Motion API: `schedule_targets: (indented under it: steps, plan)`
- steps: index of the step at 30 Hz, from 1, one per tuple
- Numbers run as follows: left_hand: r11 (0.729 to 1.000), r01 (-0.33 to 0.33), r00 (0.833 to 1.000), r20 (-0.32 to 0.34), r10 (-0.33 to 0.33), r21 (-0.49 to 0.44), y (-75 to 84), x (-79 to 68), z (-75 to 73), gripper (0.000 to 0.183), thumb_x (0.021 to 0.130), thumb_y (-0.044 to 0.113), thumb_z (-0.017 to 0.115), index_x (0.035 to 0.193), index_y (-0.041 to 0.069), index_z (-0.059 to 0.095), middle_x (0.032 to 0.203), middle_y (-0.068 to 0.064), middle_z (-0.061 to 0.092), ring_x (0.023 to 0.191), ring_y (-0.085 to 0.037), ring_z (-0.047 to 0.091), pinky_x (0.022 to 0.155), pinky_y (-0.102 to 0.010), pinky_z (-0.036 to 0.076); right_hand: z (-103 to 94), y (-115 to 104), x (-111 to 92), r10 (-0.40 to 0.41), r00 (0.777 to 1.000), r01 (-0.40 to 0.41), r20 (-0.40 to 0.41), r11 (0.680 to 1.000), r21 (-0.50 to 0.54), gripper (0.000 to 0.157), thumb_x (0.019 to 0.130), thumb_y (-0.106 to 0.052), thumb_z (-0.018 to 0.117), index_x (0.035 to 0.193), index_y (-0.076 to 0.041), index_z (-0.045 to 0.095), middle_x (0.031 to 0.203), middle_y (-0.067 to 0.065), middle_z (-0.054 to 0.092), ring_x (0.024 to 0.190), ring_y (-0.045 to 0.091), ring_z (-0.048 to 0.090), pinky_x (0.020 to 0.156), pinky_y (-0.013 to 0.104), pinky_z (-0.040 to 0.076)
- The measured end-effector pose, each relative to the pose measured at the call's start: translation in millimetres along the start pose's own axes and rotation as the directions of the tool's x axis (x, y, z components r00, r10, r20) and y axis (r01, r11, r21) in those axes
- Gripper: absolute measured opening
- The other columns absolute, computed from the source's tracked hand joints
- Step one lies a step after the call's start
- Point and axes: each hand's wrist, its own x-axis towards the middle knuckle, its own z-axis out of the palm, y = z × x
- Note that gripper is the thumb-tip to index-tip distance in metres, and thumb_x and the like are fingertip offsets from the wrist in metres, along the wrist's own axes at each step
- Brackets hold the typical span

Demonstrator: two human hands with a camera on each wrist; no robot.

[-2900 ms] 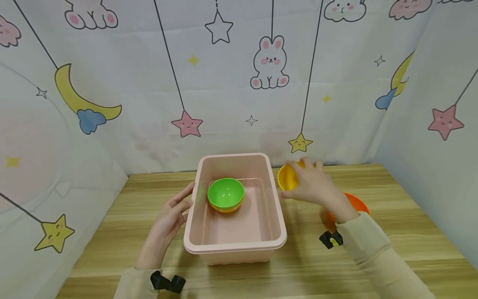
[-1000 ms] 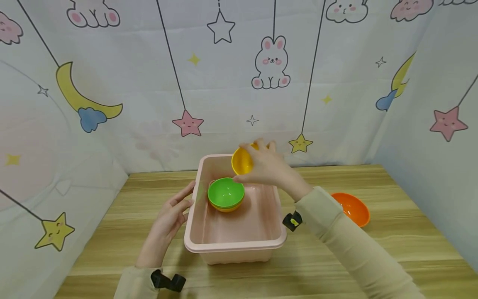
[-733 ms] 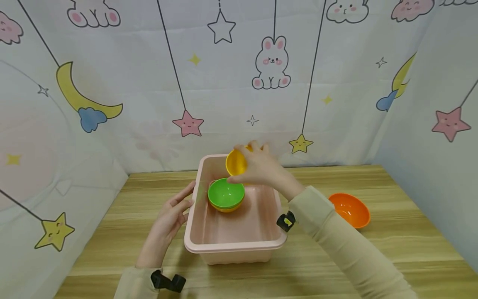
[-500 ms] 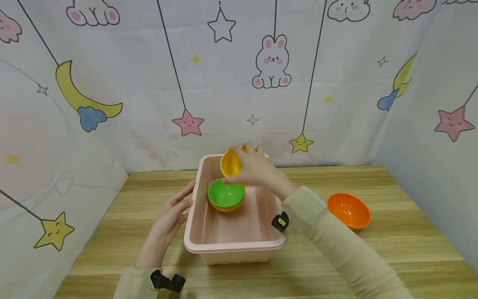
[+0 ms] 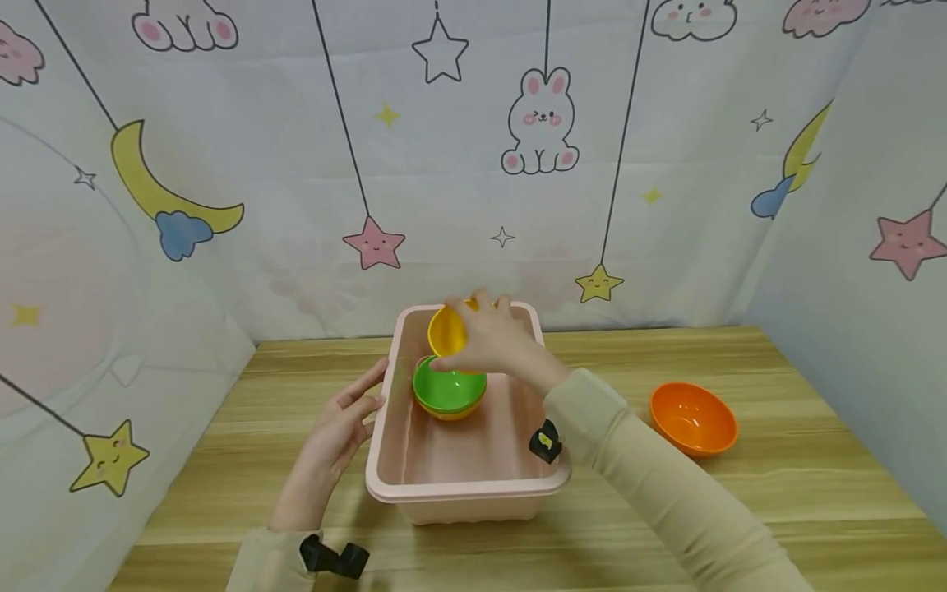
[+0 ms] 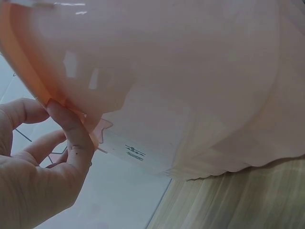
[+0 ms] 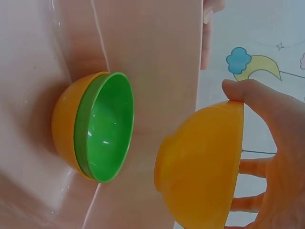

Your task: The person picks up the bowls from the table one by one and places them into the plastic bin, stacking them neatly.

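My right hand [image 5: 497, 337] grips a yellow bowl [image 5: 446, 332] by its rim, thumb on one side and fingers on the other. It is tilted above a green bowl [image 5: 444, 388] inside a pink plastic bin [image 5: 468, 492]. The right wrist view shows the green bowl nested in another yellow-orange bowl [image 7: 64, 125], with a gap between this stack and the held bowl. My left hand [image 5: 336, 432] rests its fingertips against the outside of the bin's left rim. In the left wrist view, the thumb and a finger touch just under the lip.
An orange bowl [image 5: 694, 419] stands on the wooden table [image 5: 799, 493], right of the bin and beside my right sleeve. Behind the table hangs a white cloth [image 5: 444, 189] with printed stars and rabbits, which continues along both sides.
My right hand has carried the yellow bowl leftward from beside the bin to over it, then slightly lower toward the green bowl. The orange bowl is uncovered. My left hand stays put.
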Motion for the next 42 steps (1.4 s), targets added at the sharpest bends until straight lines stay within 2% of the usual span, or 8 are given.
schedule_targets:
  steps: [6, 12, 18, 35, 42]
  plan:
    - [1.000, 0.003, 1.000, -0.007, -0.003, -0.005, 0.2, -0.6, 0.8, 0.061, 0.093, 0.000, 0.048, 0.151, 0.006, 0.028, 0.147, -0.002, 0.034, 0.105, -0.003, 0.060, 0.085, -0.026, 0.055, 5.3, 0, 6, -0.005, 1.000, 0.004, 0.029, 0.999, 0.034, 0.092, 0.071, -0.064, 0.071, 0.148, -0.031, 0.034, 0.151, 0.012, 0.028, 0.135, 0.043, 0.027, 0.096, 0.063, 0.044]
    - [1.000, -0.001, 1.000, -0.002, 0.001, -0.005, 0.2, -0.6, 0.7, 0.060, 0.094, 0.000, 0.047, 0.151, 0.007, 0.028, 0.150, -0.003, 0.031, 0.105, -0.003, 0.060, 0.085, -0.025, 0.055, 15.2, 1, 14, 0.002, 0.997, -0.006, 0.071, 0.998, 0.060, 0.091, 0.071, -0.063, 0.071, 0.148, -0.031, 0.034, 0.152, 0.012, 0.028, 0.137, 0.043, 0.023, 0.101, 0.069, 0.035]
    - [1.000, -0.002, 1.000, 0.004, 0.002, -0.017, -1.1, -0.5, 0.5, 0.061, 0.093, -0.001, 0.048, 0.151, 0.007, 0.029, 0.144, -0.001, 0.034, 0.103, -0.003, 0.061, 0.084, -0.025, 0.055, 24.0, 3, 18, 0.007, 0.993, -0.017, 0.122, 0.997, 0.080, 0.093, 0.072, -0.061, 0.072, 0.150, -0.030, 0.031, 0.156, 0.013, 0.021, 0.140, 0.045, 0.019, 0.104, 0.072, 0.028]
    - [0.999, -0.008, 1.000, -0.007, 0.008, -0.035, -1.4, 0.2, 0.5, 0.061, 0.093, -0.002, 0.046, 0.151, 0.006, 0.029, 0.148, -0.005, 0.032, 0.103, -0.003, 0.061, 0.084, -0.025, 0.056, 48.1, 7, 27, -0.047, 0.986, 0.032, 0.158, 0.995, 0.096, 0.093, 0.071, -0.061, 0.073, 0.149, -0.035, 0.031, 0.155, 0.007, 0.022, 0.137, 0.039, 0.023, 0.101, 0.065, 0.039]
    - [1.000, -0.011, 1.000, -0.004, 0.011, -0.023, -1.3, 0.0, 0.1, 0.060, 0.094, -0.001, 0.046, 0.151, 0.007, 0.028, 0.145, -0.002, 0.034, 0.104, -0.003, 0.061, 0.084, -0.025, 0.056, 54.8, 8, 28, -0.075, 0.983, 0.060, 0.165, 0.994, 0.095, 0.091, 0.071, -0.059, 0.074, 0.148, -0.031, 0.033, 0.151, 0.010, 0.027, 0.132, 0.039, 0.028, 0.095, 0.065, 0.044]
